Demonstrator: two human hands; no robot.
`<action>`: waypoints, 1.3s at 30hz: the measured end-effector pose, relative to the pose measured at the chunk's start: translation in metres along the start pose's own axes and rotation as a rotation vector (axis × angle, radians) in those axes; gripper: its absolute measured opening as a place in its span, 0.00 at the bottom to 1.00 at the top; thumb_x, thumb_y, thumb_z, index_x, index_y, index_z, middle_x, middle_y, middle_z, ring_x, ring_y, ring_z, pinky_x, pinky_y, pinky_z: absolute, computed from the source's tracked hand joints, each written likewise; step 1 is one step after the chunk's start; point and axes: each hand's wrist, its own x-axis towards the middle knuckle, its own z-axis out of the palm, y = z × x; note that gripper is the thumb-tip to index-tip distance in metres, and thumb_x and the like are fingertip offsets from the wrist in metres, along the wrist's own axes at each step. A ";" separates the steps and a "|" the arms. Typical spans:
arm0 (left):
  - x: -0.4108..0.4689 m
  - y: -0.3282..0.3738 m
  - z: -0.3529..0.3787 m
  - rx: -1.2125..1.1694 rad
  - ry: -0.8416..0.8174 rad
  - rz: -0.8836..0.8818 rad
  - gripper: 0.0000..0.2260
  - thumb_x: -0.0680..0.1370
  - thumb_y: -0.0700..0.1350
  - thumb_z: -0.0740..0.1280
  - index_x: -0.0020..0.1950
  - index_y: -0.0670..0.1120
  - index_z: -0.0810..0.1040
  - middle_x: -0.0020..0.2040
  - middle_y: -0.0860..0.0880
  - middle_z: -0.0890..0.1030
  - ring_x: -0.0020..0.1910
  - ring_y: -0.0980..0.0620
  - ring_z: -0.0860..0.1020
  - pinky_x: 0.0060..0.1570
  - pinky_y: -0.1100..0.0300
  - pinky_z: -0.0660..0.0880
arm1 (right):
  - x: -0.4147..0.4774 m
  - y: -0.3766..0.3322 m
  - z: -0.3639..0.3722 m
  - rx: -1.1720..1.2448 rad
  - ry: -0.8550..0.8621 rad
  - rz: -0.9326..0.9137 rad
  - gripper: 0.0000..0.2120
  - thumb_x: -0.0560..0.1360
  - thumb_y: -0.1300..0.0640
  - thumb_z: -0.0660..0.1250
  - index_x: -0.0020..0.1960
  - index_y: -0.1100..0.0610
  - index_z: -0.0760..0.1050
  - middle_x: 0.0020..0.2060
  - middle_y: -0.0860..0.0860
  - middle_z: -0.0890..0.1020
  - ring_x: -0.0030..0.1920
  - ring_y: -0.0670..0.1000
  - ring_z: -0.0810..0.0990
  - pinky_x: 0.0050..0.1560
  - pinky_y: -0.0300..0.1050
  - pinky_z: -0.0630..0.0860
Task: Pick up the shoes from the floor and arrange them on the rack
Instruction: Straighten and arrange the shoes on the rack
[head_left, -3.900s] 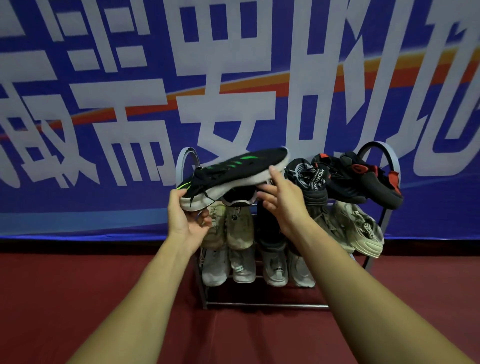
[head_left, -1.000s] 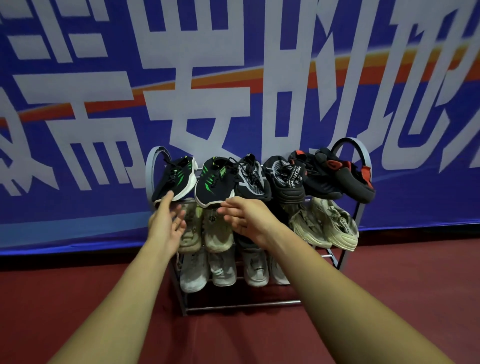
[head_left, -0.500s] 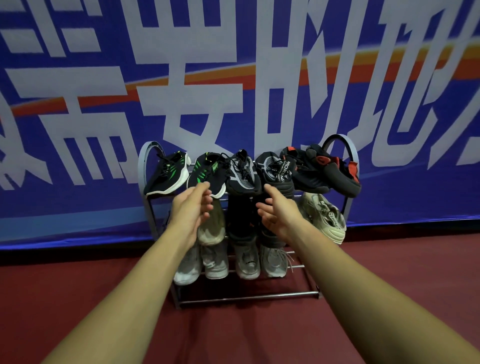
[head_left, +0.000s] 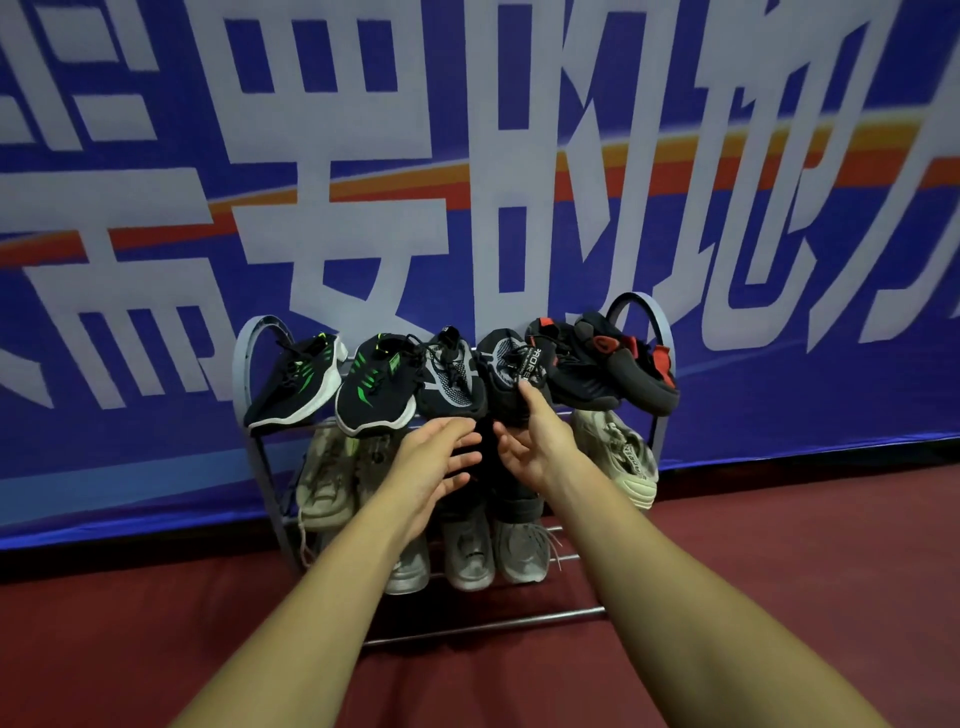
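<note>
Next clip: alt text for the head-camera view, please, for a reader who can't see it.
Two bare arms reach toward a grey metal shoe rack full of shoes, the open left grip and right grip just below its top row of black sneakers, the right touching one. Behind hangs a blue banner with white characters; the floor is dark red.

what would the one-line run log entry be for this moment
phase: tidying top row | left hand: open, holding nothing | right hand: open, thumb touching lettered black shoe | rack: shoes on three tiers
</note>
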 end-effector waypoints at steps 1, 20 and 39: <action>0.001 0.000 -0.001 0.003 0.001 0.000 0.08 0.79 0.48 0.68 0.55 0.47 0.81 0.54 0.47 0.85 0.48 0.50 0.81 0.39 0.62 0.74 | 0.000 -0.001 0.000 0.008 0.016 -0.005 0.16 0.72 0.47 0.75 0.50 0.57 0.78 0.36 0.54 0.83 0.33 0.49 0.81 0.25 0.36 0.74; 0.015 0.011 -0.005 -0.092 -0.097 -0.068 0.10 0.76 0.49 0.71 0.56 0.48 0.79 0.53 0.45 0.84 0.47 0.47 0.83 0.38 0.56 0.76 | -0.021 0.007 -0.005 0.093 -0.021 -0.100 0.12 0.71 0.52 0.75 0.49 0.57 0.77 0.33 0.50 0.79 0.25 0.42 0.74 0.20 0.32 0.64; 0.021 0.036 -0.027 -0.478 0.123 -0.008 0.15 0.76 0.52 0.72 0.49 0.42 0.73 0.42 0.45 0.79 0.40 0.49 0.80 0.34 0.62 0.78 | -0.040 -0.024 -0.031 0.103 -0.217 -0.174 0.15 0.72 0.44 0.67 0.40 0.56 0.74 0.31 0.50 0.70 0.26 0.46 0.64 0.22 0.37 0.61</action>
